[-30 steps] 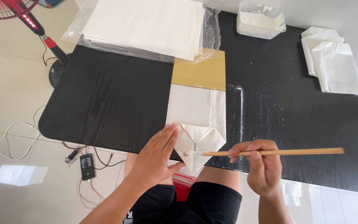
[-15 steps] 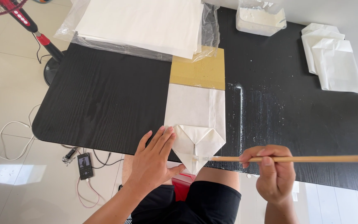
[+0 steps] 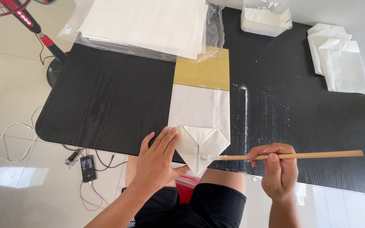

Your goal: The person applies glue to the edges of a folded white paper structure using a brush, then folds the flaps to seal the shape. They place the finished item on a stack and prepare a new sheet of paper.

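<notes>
2 hands: left hand (image 3: 157,162) flat on folded bag (image 3: 199,126), right hand (image 3: 277,171) gripping brush (image 3: 292,156).

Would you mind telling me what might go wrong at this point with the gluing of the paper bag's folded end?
1. The bag point overhangs the table edge, so brush pressure there may bend it.
2. The left hand pins only the left corner; the right flap might lift or shift.
3. White smears already streak the table beside the bag; more glue could stray there and stick the paper down.
</notes>
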